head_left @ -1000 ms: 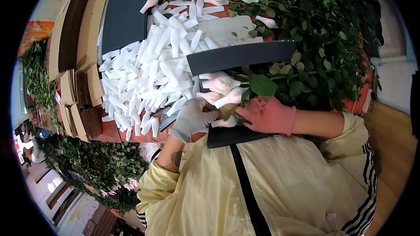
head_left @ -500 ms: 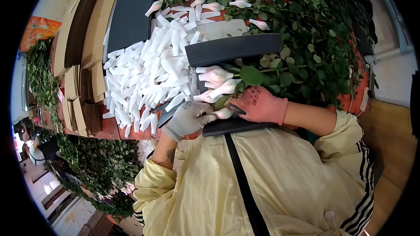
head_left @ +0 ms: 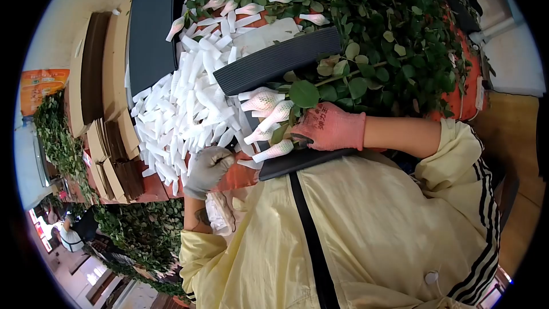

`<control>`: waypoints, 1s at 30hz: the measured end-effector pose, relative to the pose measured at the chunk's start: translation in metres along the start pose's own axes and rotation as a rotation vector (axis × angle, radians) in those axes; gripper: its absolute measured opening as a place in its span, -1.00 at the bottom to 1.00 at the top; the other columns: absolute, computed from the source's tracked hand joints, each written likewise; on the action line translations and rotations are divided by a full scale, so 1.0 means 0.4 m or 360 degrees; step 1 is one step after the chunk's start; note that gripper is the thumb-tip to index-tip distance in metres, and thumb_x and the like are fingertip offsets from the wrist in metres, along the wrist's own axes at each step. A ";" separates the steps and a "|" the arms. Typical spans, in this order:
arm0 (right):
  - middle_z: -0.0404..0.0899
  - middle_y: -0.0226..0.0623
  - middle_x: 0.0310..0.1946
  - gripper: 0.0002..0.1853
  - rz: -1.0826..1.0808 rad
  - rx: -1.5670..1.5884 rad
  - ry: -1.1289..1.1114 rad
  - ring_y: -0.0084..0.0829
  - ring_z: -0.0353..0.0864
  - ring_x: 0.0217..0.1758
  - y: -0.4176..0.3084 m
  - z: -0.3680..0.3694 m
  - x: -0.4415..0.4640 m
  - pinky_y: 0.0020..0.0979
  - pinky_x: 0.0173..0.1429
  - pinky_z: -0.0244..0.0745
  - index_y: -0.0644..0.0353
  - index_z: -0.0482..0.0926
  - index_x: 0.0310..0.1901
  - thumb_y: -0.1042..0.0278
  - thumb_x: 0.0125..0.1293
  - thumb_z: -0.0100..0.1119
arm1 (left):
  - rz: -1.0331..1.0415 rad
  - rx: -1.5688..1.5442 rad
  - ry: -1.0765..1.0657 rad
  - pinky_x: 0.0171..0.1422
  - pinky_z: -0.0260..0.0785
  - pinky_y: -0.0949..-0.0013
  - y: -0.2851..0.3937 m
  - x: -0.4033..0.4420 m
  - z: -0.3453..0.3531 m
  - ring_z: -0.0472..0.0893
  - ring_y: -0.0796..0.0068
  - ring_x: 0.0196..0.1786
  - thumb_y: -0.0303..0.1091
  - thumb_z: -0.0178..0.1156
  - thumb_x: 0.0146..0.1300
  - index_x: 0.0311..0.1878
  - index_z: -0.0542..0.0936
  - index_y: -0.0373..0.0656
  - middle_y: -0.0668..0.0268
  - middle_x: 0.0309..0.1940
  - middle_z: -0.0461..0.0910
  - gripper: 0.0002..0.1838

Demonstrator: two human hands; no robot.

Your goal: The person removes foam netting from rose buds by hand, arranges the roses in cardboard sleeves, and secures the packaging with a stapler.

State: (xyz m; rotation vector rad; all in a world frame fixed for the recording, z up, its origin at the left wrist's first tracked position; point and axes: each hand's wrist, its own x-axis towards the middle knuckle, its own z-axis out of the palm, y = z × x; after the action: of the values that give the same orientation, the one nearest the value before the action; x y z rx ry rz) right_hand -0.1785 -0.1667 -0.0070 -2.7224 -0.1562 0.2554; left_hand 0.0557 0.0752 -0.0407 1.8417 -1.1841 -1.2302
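My right hand [head_left: 331, 127], in a pink-red glove, is closed round the stem end of a rose just behind its white-netted head [head_left: 273, 150]. Several more netted rose heads [head_left: 263, 102] lie stacked beside its fingertips. To the left, my left hand [head_left: 209, 169], in a grey-white glove, is at the near edge of a heap of white foam net sleeves [head_left: 177, 109]. Its fingers are curled in a pinch, and anything between them is hidden. A loose white sleeve [head_left: 249, 164] lies between the two hands.
A ribbed dark strip [head_left: 280, 60] stands behind the rose heads, and a dark padded edge [head_left: 303, 162] lies against my jacket. Leafy rose stems [head_left: 389, 34] cover the right side. Cardboard sheets [head_left: 91, 74] and a dark board [head_left: 151, 28] stand left.
My left hand has moved left, away from the netted rose head, to the sleeve heap. That head now sits fully netted below the others. My right hand stays by the stems; the view has shifted.
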 end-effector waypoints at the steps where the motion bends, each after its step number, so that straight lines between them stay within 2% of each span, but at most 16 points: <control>1: 0.54 -0.20 -0.22 -0.62 -0.0011 -0.0005 0.0036 -0.20 0.51 -0.06 -0.001 -0.003 0.002 -0.22 0.03 0.38 0.11 0.44 -0.05 0.26 0.06 0.13 | -0.0141 0.0100 -0.0023 -0.30 0.38 0.37 0.004 -0.013 -0.006 0.55 0.39 -0.42 -0.29 0.22 0.16 -0.38 0.57 -0.27 0.25 -0.51 0.57 -0.79; 4: 0.51 -0.21 -0.14 -0.47 -0.0041 -0.0038 0.0000 -0.19 0.44 0.01 0.013 0.037 0.006 -0.22 0.06 0.32 -0.02 0.40 0.12 0.12 0.07 0.20 | 0.0136 -0.0031 0.0064 -0.27 0.40 0.37 0.107 0.008 0.048 0.58 0.40 -0.39 -0.18 0.25 0.14 -0.33 0.58 -0.27 0.24 -0.47 0.58 -0.71; 5: 0.51 -0.21 -0.14 -0.47 -0.0054 -0.0039 -0.0003 -0.19 0.44 0.01 0.015 0.040 0.012 -0.22 0.06 0.32 -0.02 0.40 0.12 0.12 0.07 0.20 | 0.0051 0.0116 0.0037 -0.26 0.41 0.37 0.143 0.023 0.069 0.59 0.36 -0.37 -0.08 0.26 0.10 -0.29 0.58 -0.26 0.23 -0.45 0.58 -0.63; 6: 0.52 -0.21 -0.16 -0.50 -0.0016 0.0001 -0.0102 -0.19 0.45 -0.01 0.016 0.041 0.015 -0.22 0.04 0.33 0.00 0.41 0.08 0.13 0.07 0.19 | 0.0200 0.0178 0.0070 -0.28 0.40 0.35 0.156 0.041 0.096 0.59 0.32 -0.39 -0.15 0.25 0.12 -0.31 0.58 -0.25 0.21 -0.46 0.58 -0.69; 8: 0.52 -0.21 -0.18 -0.53 0.0035 0.0029 -0.0205 -0.20 0.46 -0.04 0.015 0.034 0.012 -0.21 0.02 0.34 0.01 0.42 0.05 0.14 0.07 0.19 | 0.0116 0.0135 -0.0110 -0.31 0.38 0.34 0.136 0.051 0.103 0.58 0.31 -0.42 -0.25 0.23 0.14 -0.34 0.57 -0.25 0.21 -0.50 0.56 -0.77; 10: 0.54 -0.19 -0.26 -0.69 0.0004 0.0075 0.0022 -0.20 0.53 -0.09 0.009 0.018 0.007 -0.22 -0.02 0.39 0.11 0.47 -0.15 0.21 0.05 0.15 | 0.0240 0.0127 -0.0030 -0.32 0.38 0.34 0.094 0.042 0.095 0.57 0.32 -0.43 -0.29 0.21 0.15 -0.36 0.57 -0.25 0.22 -0.51 0.56 -0.80; 11: 0.54 -0.19 -0.26 -0.69 0.0014 0.0077 0.0018 -0.20 0.53 -0.09 0.009 0.018 0.006 -0.22 -0.02 0.39 0.11 0.47 -0.15 0.21 0.05 0.15 | 0.0336 0.0112 0.0050 -0.33 0.37 0.34 0.081 0.031 0.083 0.57 0.33 -0.44 -0.33 0.20 0.16 -0.37 0.57 -0.25 0.22 -0.53 0.55 -0.83; 12: 0.54 -0.18 -0.28 -0.70 0.0032 0.0105 -0.0043 -0.20 0.53 -0.09 0.012 0.018 0.012 -0.21 -0.02 0.39 0.12 0.47 -0.17 0.21 0.06 0.15 | 0.0257 0.0331 0.0088 -0.34 0.37 0.34 0.081 0.018 0.056 0.56 0.30 -0.45 -0.33 0.20 0.15 -0.36 0.59 -0.23 0.22 -0.54 0.55 -0.85; 14: 0.55 -0.17 -0.29 -0.71 0.0035 0.0138 -0.0098 -0.20 0.54 -0.10 0.008 0.012 0.024 -0.21 -0.03 0.39 0.13 0.48 -0.20 0.20 0.06 0.15 | -0.0250 0.0263 0.0132 -0.23 0.40 0.31 0.050 -0.023 -0.001 0.57 0.25 -0.35 -0.31 0.21 0.13 -0.33 0.60 -0.24 0.20 -0.45 0.59 -0.82; 15: 0.55 -0.17 -0.29 -0.71 0.0069 0.0143 -0.0212 -0.20 0.54 -0.10 0.004 -0.002 0.027 -0.20 -0.02 0.39 0.13 0.47 -0.20 0.19 0.07 0.15 | -0.0252 0.0268 0.0140 -0.23 0.40 0.31 0.058 -0.035 -0.002 0.57 0.25 -0.35 -0.31 0.21 0.13 -0.33 0.60 -0.24 0.20 -0.45 0.59 -0.82; 17: 0.55 -0.17 -0.30 -0.71 0.0097 0.0136 -0.0333 -0.20 0.54 -0.10 -0.001 -0.008 0.030 -0.20 -0.02 0.39 0.13 0.47 -0.20 0.17 0.08 0.15 | 0.0211 0.0957 0.0567 -0.07 0.39 0.25 0.135 -0.052 0.000 0.57 0.22 -0.19 -0.29 0.21 0.11 -0.21 0.60 -0.22 0.20 -0.29 0.61 -0.76; 20: 0.55 -0.20 -0.25 -0.65 0.0017 -0.0108 -0.0235 -0.20 0.54 -0.09 0.005 0.022 0.018 -0.19 0.00 0.39 0.12 0.48 -0.14 0.12 0.08 0.16 | 0.0595 0.0804 0.0318 0.07 0.33 0.22 0.299 -0.020 0.091 0.52 0.21 0.00 -0.10 0.20 0.10 0.02 0.54 -0.16 0.22 -0.08 0.57 -0.54; 21: 0.52 -0.25 -0.18 -0.64 -0.0008 -0.0122 -0.0076 -0.20 0.51 -0.07 0.017 0.045 0.011 -0.18 0.02 0.34 0.02 0.48 -0.08 0.09 0.10 0.14 | 0.0608 0.1086 0.0349 0.07 0.32 0.22 0.323 -0.006 0.143 0.50 0.25 0.04 -0.01 0.15 0.13 0.02 0.54 -0.16 0.24 -0.03 0.55 -0.51; 23: 0.47 -0.36 -0.03 -0.57 -0.0027 -0.0270 0.0082 -0.28 0.49 -0.04 0.024 0.055 -0.002 -0.21 0.04 0.30 -0.11 0.47 0.05 0.01 0.13 0.11 | 0.0605 0.1082 0.0341 0.06 0.32 0.22 0.307 0.015 0.182 0.49 0.26 0.04 0.01 0.13 0.15 0.01 0.54 -0.15 0.25 -0.01 0.54 -0.51; 27: 0.47 -0.49 -0.05 -0.60 0.0303 -0.0181 -0.0033 -0.42 0.51 -0.15 -0.019 -0.047 -0.004 -0.30 -0.05 0.31 -0.11 0.50 0.00 0.02 0.12 0.11 | 0.0536 0.1019 0.0279 0.06 0.29 0.22 0.285 0.017 0.200 0.49 0.29 0.01 0.06 0.07 0.18 -0.07 0.59 -0.15 0.26 -0.04 0.56 -0.53; 30: 0.47 -0.44 -0.11 -0.64 0.0100 -0.0598 0.0184 -0.39 0.52 -0.27 -0.016 -0.021 -0.010 -0.31 -0.17 0.34 -0.08 0.52 -0.03 0.07 0.13 0.08 | 0.0526 0.1065 0.0270 0.06 0.28 0.22 0.281 0.014 0.203 0.50 0.30 -0.02 0.05 0.06 0.19 -0.11 0.60 -0.14 0.29 -0.08 0.59 -0.55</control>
State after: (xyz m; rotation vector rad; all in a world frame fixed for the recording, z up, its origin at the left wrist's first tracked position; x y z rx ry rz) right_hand -0.1810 -0.1645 0.0038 -3.1093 -0.0929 0.0913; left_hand -0.0564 0.0231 0.0224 2.0274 -1.8579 -0.5052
